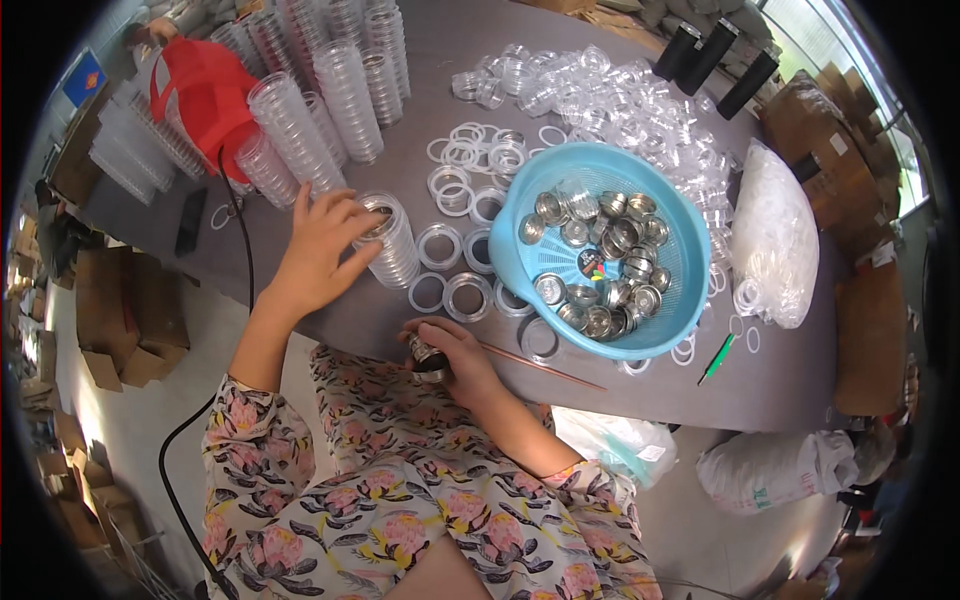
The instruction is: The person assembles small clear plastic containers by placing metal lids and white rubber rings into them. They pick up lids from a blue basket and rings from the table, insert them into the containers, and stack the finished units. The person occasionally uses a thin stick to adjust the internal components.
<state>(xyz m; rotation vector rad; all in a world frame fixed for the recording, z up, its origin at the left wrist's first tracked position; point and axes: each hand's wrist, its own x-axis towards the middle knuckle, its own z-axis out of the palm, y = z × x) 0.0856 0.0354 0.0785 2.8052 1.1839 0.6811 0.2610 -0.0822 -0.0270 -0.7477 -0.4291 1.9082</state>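
Observation:
My left hand (325, 245) reaches over the table with its fingers spread. Its fingertips are at the top of a short stack of clear plastic rings (397, 255), where a bit of metal shows; whether they touch it I cannot tell. Close to the table's front edge, my right hand (458, 358) is closed around a few metal lids (428, 362), partly hidden by the fingers. Loose clear rings (468, 297) lie flat between the stack and a blue plastic basket (518, 205), which holds several shiny metal lids (622, 235).
Tall stacks of clear plastic rings (347, 100) stand at the back left beside a red bag (205, 80). Loose clear plastic pieces (640, 110) heap behind the basket. A filled plastic bag (775, 240), a green pen (717, 358) and black cylinders (710, 55) are rightward. A thin copper-coloured rod (545, 367) lies in front.

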